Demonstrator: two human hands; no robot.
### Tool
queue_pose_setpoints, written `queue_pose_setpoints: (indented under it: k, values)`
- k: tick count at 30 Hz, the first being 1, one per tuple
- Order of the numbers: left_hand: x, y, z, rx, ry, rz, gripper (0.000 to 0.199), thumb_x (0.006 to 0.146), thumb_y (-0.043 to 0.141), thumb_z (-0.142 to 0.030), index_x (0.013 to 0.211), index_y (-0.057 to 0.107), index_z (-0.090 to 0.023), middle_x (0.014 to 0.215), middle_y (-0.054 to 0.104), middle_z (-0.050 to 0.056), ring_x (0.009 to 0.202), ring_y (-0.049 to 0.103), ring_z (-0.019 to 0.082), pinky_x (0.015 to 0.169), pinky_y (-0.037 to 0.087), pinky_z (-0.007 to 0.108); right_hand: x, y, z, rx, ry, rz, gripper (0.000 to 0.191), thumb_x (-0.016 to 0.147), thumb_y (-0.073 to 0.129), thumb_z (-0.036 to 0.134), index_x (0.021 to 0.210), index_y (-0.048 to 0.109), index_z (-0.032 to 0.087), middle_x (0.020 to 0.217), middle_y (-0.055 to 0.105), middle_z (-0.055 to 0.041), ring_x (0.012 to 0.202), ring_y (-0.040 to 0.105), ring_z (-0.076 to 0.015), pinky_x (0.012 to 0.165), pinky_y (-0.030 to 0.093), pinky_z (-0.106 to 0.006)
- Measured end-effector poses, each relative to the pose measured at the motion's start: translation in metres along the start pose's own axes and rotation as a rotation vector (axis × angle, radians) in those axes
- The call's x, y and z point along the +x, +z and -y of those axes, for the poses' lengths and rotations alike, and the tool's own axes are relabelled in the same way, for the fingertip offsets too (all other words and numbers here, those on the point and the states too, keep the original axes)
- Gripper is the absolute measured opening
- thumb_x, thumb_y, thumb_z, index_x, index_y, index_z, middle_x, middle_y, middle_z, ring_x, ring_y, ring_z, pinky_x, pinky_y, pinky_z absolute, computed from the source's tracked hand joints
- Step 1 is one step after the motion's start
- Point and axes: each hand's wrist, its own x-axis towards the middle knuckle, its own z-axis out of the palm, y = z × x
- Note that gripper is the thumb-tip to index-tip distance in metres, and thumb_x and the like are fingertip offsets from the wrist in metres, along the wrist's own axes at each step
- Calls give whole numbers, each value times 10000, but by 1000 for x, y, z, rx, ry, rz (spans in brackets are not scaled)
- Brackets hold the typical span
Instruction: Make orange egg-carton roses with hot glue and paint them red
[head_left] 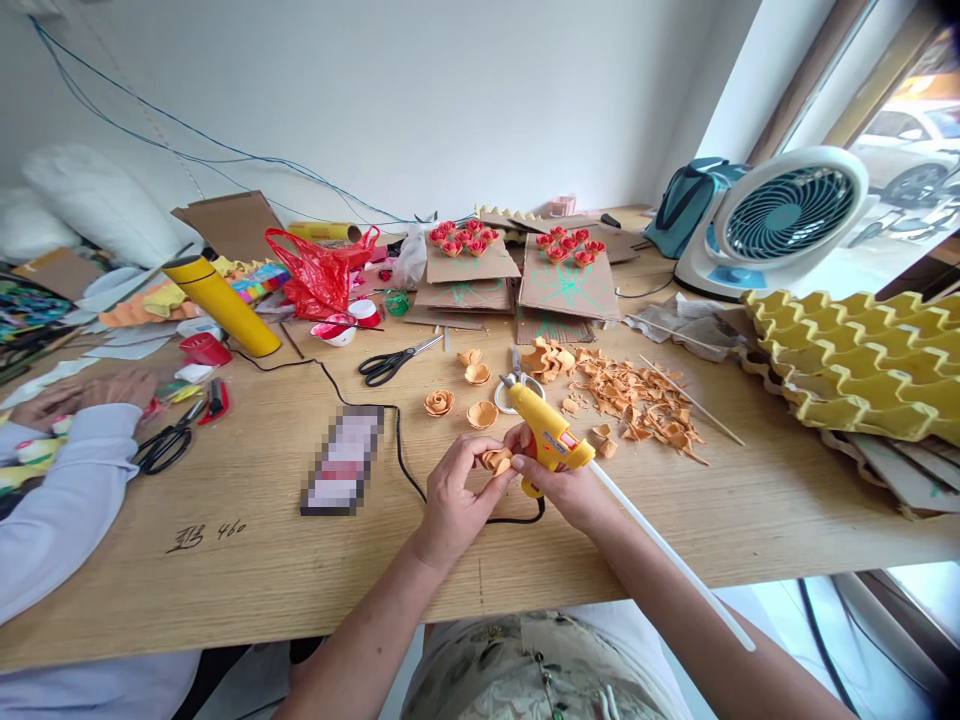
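Pinched in my left hand (459, 490) is a small orange paper flower (496, 460), its petals curling outward. My right hand (564, 488) is wrapped round a yellow glue gun (547, 425), and its fingertips also touch the flower's right side. A long white glue stick (667, 545) sticks out of the gun's back, over my right forearm. Just beyond my hands lie a rolled orange flower (439, 403), a cup-shaped orange piece (482, 414) and another orange piece (477, 373). White-handled scissors (517, 393) are partly hidden behind the gun's nozzle.
Orange scraps (637, 395) and a thin stick (694, 400) lie to the right, near yellow egg trays (862, 360) and a fan (780, 220). Black scissors (397, 362), a phone (345, 460) and a yellow cylinder (223, 305) are left. Red flowers (469, 238) stand on cardboard. A co-worker's sleeve (82, 500) is far left.
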Motion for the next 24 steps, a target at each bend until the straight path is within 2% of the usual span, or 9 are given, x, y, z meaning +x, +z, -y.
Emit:
queue_pose_setpoints:
  k: [10,15,18,21,24]
  values:
    - [-3,2,2,-11,-37,-13,160,916,710,-232,1025,593,-219,884,711,0,759,660,129,710,528,243,0,-1,-2,-20,33,2,293,818,789,378,841,528,247,909,578,1,835,553,-168,779,482,-334]
    - [-2,2,2,-38,-75,-16,138,896,715,-228,981,605,-219,857,703,-5,746,644,131,710,526,248,-1,-1,-2,-20,25,-7,283,836,775,412,838,547,245,892,596,-2,812,571,-165,746,493,-326]
    - [-2,2,6,-59,-139,-30,140,880,717,-240,971,613,-217,849,689,0,739,624,134,715,525,254,-1,-1,-2,-14,59,-74,287,856,746,459,868,554,246,937,650,-16,765,611,-159,704,515,-323]
    - [-1,3,14,-119,-247,-63,144,869,702,-254,973,614,-208,870,684,12,739,614,133,718,523,253,2,-4,-6,17,67,-202,305,830,760,447,893,541,245,965,681,-17,710,647,-142,653,513,-303]
    - [6,2,21,-238,-357,-69,184,867,708,-316,976,617,-200,888,670,18,742,612,128,721,525,245,7,-9,-13,59,67,-286,334,769,798,400,880,525,242,823,655,20,630,623,-122,592,482,-274]
